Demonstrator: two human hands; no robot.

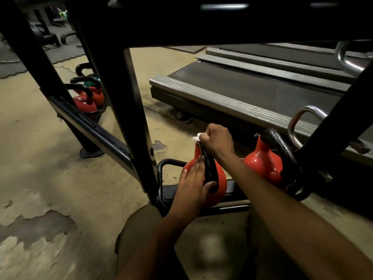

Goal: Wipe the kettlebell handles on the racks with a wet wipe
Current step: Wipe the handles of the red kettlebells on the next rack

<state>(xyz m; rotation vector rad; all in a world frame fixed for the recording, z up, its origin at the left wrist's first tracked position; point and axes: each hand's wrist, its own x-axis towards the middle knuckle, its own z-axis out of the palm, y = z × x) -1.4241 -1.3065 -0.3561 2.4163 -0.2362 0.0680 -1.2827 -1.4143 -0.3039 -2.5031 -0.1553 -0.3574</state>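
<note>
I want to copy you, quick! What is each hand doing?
Left hand: open, fingers flat on the red kettlebell.
Right hand: closed round the wet wipe and black handle.

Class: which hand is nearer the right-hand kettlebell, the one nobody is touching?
Right. The right hand, gripping a wipe on the handle of the near kettlebell, is just left of the right-hand kettlebell; the left hand rests farther left, on the near kettlebell's body.

Tight rack bay, open floor left
A slanted upright (129, 110) walls the bay's left, a crossbeam (201, 27) caps the frame's top, a red kettlebell (262, 164) and dark post (333, 128) crowd the right; bare floor (40, 162) lies open at lower left.
</note>
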